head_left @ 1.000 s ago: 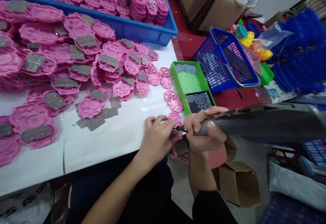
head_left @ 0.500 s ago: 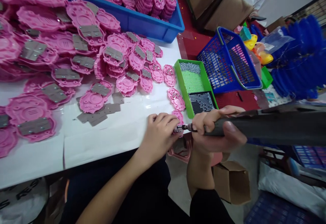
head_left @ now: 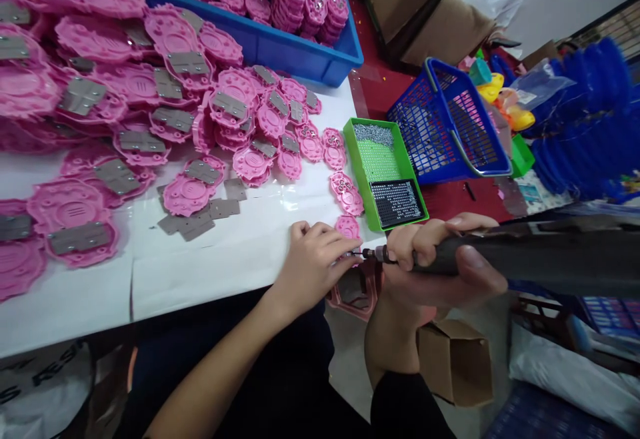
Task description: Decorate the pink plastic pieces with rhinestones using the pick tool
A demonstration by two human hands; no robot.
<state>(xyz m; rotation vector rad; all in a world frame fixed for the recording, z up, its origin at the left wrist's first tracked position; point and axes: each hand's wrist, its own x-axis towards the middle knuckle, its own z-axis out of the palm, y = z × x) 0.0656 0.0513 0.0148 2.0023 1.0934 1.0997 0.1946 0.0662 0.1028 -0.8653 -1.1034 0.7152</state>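
My right hand (head_left: 425,266) is wrapped round a dark electric screwdriver (head_left: 560,252), which points left. Its thin bit (head_left: 367,253) reaches the fingertips of my left hand (head_left: 313,262). The left hand rests at the table's front edge, thumb and fingers closed on a pink plastic casing part (head_left: 347,227), mostly hidden under them. Whether a screw sits at the bit's tip is too small to tell. Just beyond lies another pink part (head_left: 345,192) with small shiny metal pieces. A green tray (head_left: 367,207) beside it holds loose screws and a black screw holder (head_left: 397,202) with screws in rows.
Many pink casings with grey metal plates (head_left: 80,238) are heaped on the left of the white table (head_left: 200,269). Loose grey plates (head_left: 197,224) lie nearer. A blue bin (head_left: 300,59) of pink parts stands behind, a blue basket (head_left: 425,126) at right. Cardboard boxes (head_left: 455,362) lie around.
The screwdriver and my right hand have shifted slightly right and away from the left hand. The left fingertips now lie over the metal plate, at the bit's tip. The view has shifted slightly.
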